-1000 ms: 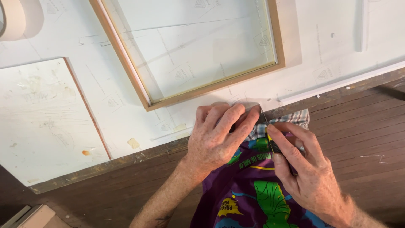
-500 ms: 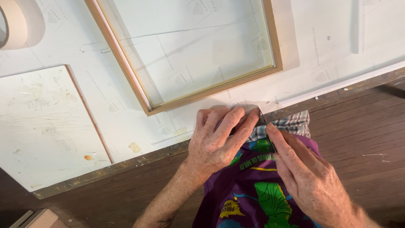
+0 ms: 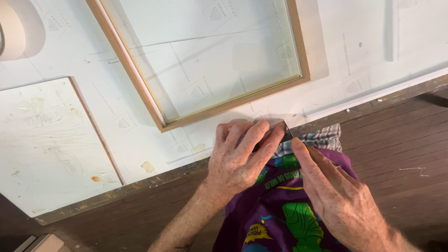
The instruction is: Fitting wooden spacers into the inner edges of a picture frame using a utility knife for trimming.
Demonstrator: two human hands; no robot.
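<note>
White bench [image 3: 140, 140] edge has the left hand [image 3: 240, 158] pressed flat, fingers curled over something hidden, while the right hand [image 3: 338, 196] lies stretched out, holding nothing.

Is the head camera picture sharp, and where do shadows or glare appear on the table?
Head view: sharp overall, no motion blur on the left hand or right hand; a soft shadow falls right of the wooden frame on the white table; faint diagonal reflections on the frame's pane, no harsh glare.
</note>
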